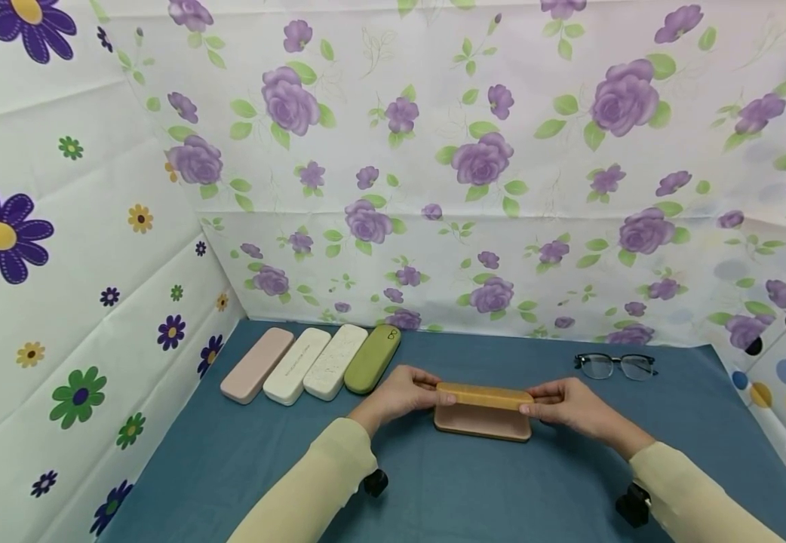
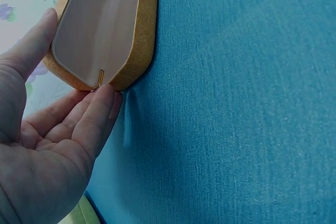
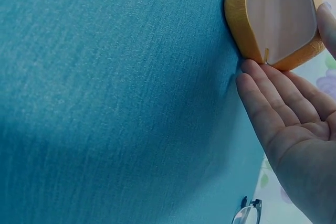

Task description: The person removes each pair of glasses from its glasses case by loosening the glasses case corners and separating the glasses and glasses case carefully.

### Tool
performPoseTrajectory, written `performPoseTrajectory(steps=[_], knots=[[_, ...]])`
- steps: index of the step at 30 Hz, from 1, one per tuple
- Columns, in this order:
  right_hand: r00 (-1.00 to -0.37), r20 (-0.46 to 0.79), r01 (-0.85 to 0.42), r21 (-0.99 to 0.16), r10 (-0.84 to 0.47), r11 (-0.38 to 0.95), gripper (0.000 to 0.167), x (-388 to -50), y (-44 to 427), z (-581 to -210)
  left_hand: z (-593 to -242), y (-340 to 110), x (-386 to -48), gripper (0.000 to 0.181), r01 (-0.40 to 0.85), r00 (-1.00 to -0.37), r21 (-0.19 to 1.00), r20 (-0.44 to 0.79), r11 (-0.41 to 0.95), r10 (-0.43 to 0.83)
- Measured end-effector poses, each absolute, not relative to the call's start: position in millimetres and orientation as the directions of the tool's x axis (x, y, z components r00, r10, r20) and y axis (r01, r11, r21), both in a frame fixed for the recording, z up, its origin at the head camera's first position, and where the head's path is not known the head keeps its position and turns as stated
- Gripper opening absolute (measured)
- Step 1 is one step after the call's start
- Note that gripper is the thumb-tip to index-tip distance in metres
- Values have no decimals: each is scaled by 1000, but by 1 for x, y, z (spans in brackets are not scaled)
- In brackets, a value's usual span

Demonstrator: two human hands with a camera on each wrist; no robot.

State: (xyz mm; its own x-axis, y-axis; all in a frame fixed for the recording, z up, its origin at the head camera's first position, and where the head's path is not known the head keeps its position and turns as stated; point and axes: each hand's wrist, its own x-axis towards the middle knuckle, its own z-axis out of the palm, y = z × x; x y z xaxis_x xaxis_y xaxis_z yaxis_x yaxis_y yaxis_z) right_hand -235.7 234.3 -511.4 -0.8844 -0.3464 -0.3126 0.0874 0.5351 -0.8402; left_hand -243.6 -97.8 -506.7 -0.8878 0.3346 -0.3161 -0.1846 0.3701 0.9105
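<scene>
The mustard case (image 1: 483, 411) looks leathery — crinkled outside, smooth inside.

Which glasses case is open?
The mustard-yellow case, held between the left hand and right hand: it gapes, so its pinkish lining shows. The pink case, two white cases and green case are all closed.

The worktop (image 1: 488, 490) holds four closed cases (image 1: 257, 366) (image 1: 296, 366) (image 1: 336, 363) (image 1: 373, 360), one open case (image 1: 481, 395) and one pair of glasses (image 1: 615, 366). Two hands (image 1: 403, 396) (image 1: 572, 406) show, plus what look like two black gadgets (image 1: 376, 483) (image 1: 634, 504), dimly seen.
</scene>
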Motion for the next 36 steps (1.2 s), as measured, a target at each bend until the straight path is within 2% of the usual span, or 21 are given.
performPoseTrajectory(steps=[18, 25, 30, 36], knots=[[-909, -259, 45, -839, -326, 543, 68, -228, 231, -514, -510, -99, -241, 69, -102, -898, 900, -267, 425, 350], [-925, -237, 6, -791, -298, 611, 73, -221, 223, -517, -517, -96, -240, 62, 20, -905, 849, -210, 528, 371], [-936, -230, 10, -776, -267, 631, 72, -218, 217, -515, -517, -94, -240, 62, 34, -912, 831, -201, 555, 357], [-932, -249, 32, -780, -264, 625, 83, -218, 213, -515, -513, -93, -238, 62, 47, -905, 808, -214, 587, 367]])
